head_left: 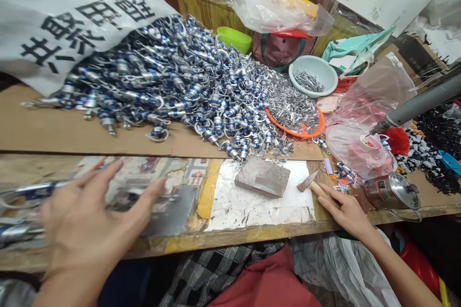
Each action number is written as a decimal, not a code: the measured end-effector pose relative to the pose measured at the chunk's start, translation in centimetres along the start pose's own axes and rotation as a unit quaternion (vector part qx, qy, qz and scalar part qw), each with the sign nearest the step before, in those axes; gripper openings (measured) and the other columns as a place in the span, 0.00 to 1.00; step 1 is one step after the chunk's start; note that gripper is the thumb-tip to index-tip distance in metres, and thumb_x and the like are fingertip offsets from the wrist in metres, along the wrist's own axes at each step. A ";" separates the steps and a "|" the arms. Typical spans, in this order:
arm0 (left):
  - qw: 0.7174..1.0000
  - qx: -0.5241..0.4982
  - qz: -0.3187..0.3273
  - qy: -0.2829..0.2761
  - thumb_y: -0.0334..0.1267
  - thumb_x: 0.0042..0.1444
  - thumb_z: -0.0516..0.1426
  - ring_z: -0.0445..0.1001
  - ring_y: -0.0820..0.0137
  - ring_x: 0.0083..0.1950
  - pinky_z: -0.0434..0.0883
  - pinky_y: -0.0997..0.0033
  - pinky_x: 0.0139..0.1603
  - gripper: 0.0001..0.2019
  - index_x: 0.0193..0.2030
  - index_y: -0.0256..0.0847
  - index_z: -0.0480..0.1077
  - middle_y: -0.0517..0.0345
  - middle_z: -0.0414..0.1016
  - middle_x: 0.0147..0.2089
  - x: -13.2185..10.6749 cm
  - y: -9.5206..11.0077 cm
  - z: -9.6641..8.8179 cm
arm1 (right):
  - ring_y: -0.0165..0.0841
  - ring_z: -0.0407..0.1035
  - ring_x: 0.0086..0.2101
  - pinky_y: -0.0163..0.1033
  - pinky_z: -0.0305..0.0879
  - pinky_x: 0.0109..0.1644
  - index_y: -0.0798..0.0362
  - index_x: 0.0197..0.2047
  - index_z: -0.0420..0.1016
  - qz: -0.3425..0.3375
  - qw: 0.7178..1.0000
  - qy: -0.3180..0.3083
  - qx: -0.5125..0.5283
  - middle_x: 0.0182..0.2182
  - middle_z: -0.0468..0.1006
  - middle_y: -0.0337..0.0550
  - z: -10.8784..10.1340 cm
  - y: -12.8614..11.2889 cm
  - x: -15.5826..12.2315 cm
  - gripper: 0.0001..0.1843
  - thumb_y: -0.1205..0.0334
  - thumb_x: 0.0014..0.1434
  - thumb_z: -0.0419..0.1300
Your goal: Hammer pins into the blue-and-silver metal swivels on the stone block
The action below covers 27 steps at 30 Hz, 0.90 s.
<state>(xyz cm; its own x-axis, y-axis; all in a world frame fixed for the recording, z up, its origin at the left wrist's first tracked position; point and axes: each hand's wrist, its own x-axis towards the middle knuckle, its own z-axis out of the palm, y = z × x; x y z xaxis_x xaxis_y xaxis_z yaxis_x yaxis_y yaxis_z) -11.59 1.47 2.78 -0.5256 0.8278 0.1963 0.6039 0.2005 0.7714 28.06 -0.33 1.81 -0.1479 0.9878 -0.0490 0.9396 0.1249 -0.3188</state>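
Observation:
My right hand point(347, 211) is closed around the wooden handle of a small hammer point(309, 181), whose metal head rests near the right edge of a white sheet point(225, 201). On that sheet, left of the hammer, lies a grey stone block point(262, 176). My left hand point(86, 220), smeared by motion, is over the left of the bench with thumb and fingers apart. A blurred metallic piece point(131, 196) shows beyond its thumb; whether they touch I cannot tell. Several blue-and-silver metal fittings with rings point(21, 232) lie at the left, partly hidden by this hand.
A large heap of similar blue-and-silver fittings point(173, 72) covers the cardboard behind. Small metal clips point(293, 108) fill an orange tray point(320, 127). Pins lie in a pale bowl point(306, 62). A lidded metal mug point(392, 192) and a grey electric screwdriver point(421, 98) are right.

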 end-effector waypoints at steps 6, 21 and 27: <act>0.983 0.163 0.008 -0.087 0.54 0.52 0.51 0.58 0.36 0.59 0.56 0.42 0.55 0.36 0.55 0.18 0.61 0.27 0.63 0.56 6.3 3.5 2.1 | 0.36 0.72 0.39 0.42 0.69 0.42 0.51 0.51 0.71 -0.054 0.996 0.017 -0.071 0.39 0.77 0.47 0.3 -1.6 2.3 0.18 0.55 0.61 0.52; 0.997 -0.060 -0.029 -0.029 0.47 0.43 0.62 0.70 0.66 0.29 0.70 0.63 0.37 0.17 0.38 0.39 0.73 0.59 0.70 0.27 2.6 3.5 2.1 | 0.35 0.67 0.32 0.37 0.54 0.34 0.56 0.33 0.74 -0.187 0.955 -0.003 -0.231 0.31 0.74 0.48 0.7 -5.8 13.3 0.12 0.74 0.58 0.50; 0.892 -0.346 0.003 -0.291 0.37 0.40 0.64 0.74 0.65 0.35 0.72 0.67 0.36 0.04 0.26 0.42 0.75 0.56 0.77 0.31 -3.5 5.9 5.1 | 0.37 0.67 0.34 0.37 0.56 0.33 0.57 0.35 0.72 -0.161 0.960 -0.004 -0.231 0.34 0.74 0.52 0.4 -6.5 13.8 0.13 0.77 0.57 0.48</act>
<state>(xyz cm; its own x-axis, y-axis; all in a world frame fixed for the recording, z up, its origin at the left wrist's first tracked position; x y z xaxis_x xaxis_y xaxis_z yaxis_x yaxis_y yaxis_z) -3.17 2.42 3.57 -0.0014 1.0000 0.0091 -0.0151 -0.0091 0.9998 19.82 12.50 2.86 -0.4542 0.8905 -0.0260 0.8811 0.4533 0.1346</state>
